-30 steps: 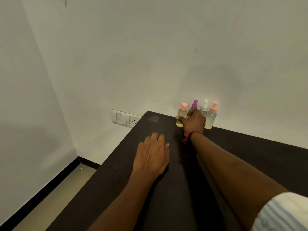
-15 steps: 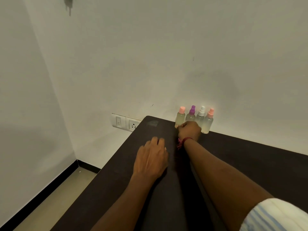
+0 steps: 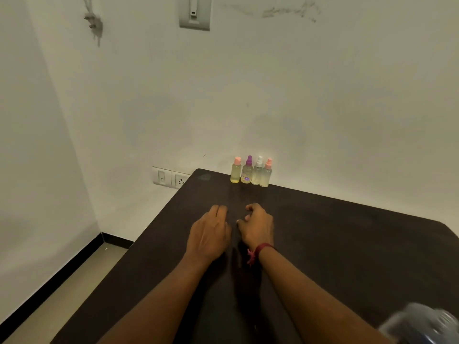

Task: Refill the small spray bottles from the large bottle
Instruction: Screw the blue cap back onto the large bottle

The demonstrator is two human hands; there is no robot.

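Left grip (image 3: pixel 209 233) flat, right grip (image 3: pixel 258 227) half-curled.

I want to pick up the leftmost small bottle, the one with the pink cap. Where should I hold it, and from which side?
I would grip the leftmost bottle round its straight body, below the cap, coming from the front and left. It stands upright with its left side free; the purple-capped bottle stands close on its right and the wall is right behind.
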